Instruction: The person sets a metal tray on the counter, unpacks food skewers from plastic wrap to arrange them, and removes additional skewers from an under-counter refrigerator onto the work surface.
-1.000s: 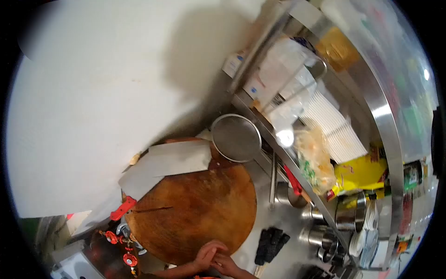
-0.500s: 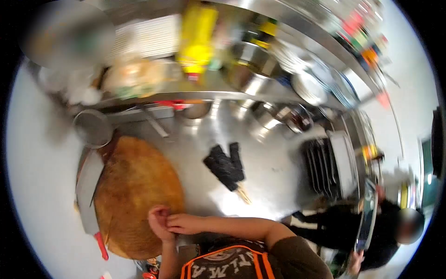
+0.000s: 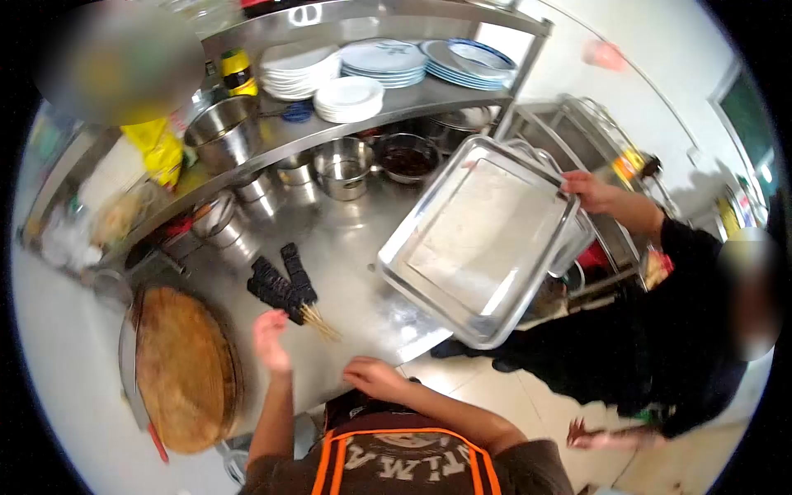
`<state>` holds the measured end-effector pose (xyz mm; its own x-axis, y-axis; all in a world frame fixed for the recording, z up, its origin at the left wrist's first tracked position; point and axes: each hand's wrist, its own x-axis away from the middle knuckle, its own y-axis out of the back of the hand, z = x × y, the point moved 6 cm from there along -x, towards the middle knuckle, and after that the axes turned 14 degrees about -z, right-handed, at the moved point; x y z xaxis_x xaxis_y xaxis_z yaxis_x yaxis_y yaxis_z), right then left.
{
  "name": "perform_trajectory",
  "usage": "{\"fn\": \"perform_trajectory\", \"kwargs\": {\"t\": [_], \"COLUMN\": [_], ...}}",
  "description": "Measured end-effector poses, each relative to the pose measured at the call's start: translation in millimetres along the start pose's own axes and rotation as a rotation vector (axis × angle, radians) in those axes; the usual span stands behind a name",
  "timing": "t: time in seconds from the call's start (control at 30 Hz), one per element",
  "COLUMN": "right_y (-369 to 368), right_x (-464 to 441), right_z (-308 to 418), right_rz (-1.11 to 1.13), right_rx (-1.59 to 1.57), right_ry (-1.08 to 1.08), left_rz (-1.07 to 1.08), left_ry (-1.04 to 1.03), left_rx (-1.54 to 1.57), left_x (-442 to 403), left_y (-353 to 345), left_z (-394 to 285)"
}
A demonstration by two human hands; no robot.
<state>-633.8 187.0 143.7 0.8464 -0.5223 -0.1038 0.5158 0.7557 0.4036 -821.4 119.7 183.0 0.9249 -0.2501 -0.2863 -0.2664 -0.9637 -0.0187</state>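
My left hand (image 3: 271,340) is raised over the front of the steel counter (image 3: 363,280), its fingers upward and somewhat blurred, holding nothing. Just beyond it lie several skewers of black food (image 3: 285,285) with pale wooden sticks (image 3: 322,323); they look close to my fingertips, but contact cannot be made out. My right hand (image 3: 378,379) hangs at the counter's front edge with its fingers curled in and nothing visible in them. A co-worker's hand (image 3: 587,191) grips a shallow rectangular metal tray (image 3: 487,235), tilted over the counter's right end.
A round wooden chopping board (image 3: 186,371) and a red-handled knife (image 3: 130,363) are at left. Steel pots (image 3: 342,165) stand beneath a shelf with stacked plates (image 3: 384,56). The co-worker (image 3: 610,346) stands at right, near a metal rack (image 3: 569,132).
My view has turned right. My hands, earlier touching each other over the chopping board, are apart. The black tray stack at right is out of sight, and the co-worker's metal tray has come over the counter.
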Motion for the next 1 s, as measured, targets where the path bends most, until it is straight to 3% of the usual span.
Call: {"fn": "perform_trajectory", "kwargs": {"t": [0.03, 0.13, 0.4, 0.57, 0.8, 1.0], "right_y": [27.1, 80.8, 150.4, 147.7, 123.0, 94.9], "right_x": [14.9, 72.5, 193.2, 183.0, 167.2, 169.5], "right_z": [-3.7, -30.3, -134.8, -142.9, -111.1, -136.9], "right_rz": [-0.019, -0.087, -0.237, -0.214, -0.179, -0.114], "right_rx": [0.04, 0.078, 0.093, 0.047, 0.011, 0.09], "right_ry": [-0.035, -0.093, -0.499, -0.483, -0.468, -0.454], "left_rz": [0.074, 0.071, 0.028, 0.144, 0.25, 0.217], "left_ry": [0.135, 0.149, 0.281, 0.425, 0.389, 0.394], "left_rx": [0.143, 0.104, 0.028, 0.043, 0.082, 0.125], "left_x": [13.9, 55.8, 143.7, 174.4, 161.7, 143.9], "left_y": [-32.4, -81.6, -92.4, -107.7, -108.8, -94.2], "left_z": [-2.8, -18.8, -5.4, -3.1, 4.0, 4.0]}}
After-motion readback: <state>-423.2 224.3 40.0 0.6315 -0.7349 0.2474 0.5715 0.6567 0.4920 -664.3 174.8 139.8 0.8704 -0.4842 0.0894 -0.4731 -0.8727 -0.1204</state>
